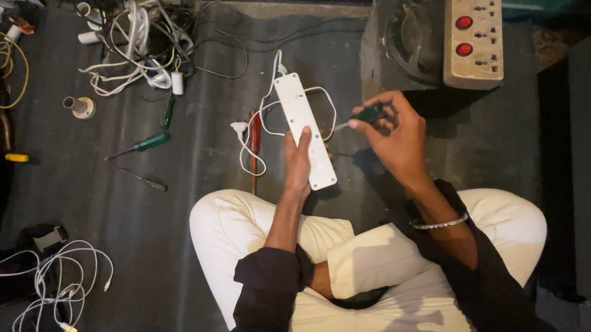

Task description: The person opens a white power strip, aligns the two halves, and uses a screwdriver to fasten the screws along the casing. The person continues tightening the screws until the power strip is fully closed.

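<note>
your left hand (297,160) grips the white power strip (305,130) above the floor, before your knees. your right hand (396,135) is closed on a green screwdriver (359,117), tip at the strip's side. it seems the unscrewing step; next needs the tip seated straight.

Seen from above, a person in cream-white trousers (375,263) and a dark, near-black long-sleeved top. The left sleeve (268,292) is pushed up and bunched in folds near the elbow; the right sleeve (479,271) hangs loose and dark along the forearm. A thin beaded bracelet (440,224), pale and silvery, circles the right wrist. Both hands are bare, without gloves or rings in view.
</note>
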